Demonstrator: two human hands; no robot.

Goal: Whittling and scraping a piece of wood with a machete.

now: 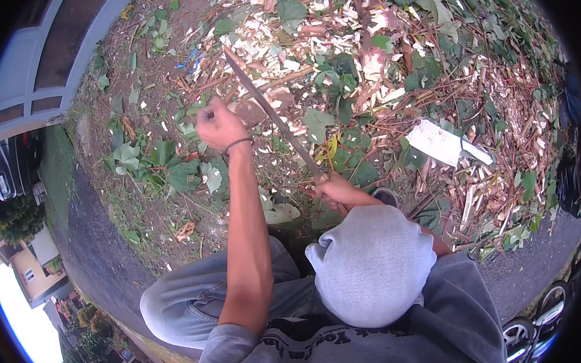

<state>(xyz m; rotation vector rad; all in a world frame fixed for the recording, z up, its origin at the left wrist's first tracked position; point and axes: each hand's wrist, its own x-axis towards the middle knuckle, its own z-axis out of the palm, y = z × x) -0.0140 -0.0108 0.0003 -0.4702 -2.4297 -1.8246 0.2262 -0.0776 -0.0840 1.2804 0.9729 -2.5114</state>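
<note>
My right hand (338,191) is closed round the near end of a long brown stick (267,108). It slants up and to the left, and its far end narrows to a point. To the left of the stick, my left hand (220,124) is raised with curled fingers and a dark band at the wrist. Whether anything small sits in those fingers cannot be made out. A pale cleaver-shaped tool (436,142) lies on the litter to the right, apart from both hands.
Pale wood chips (263,45), cut twigs and green leaves (165,167) cover the ground ahead. My bent knee (179,305) is at the lower left. A paved strip (103,237) runs along the left, with a parked car (14,166) beyond. Wheels (552,301) stand at the lower right.
</note>
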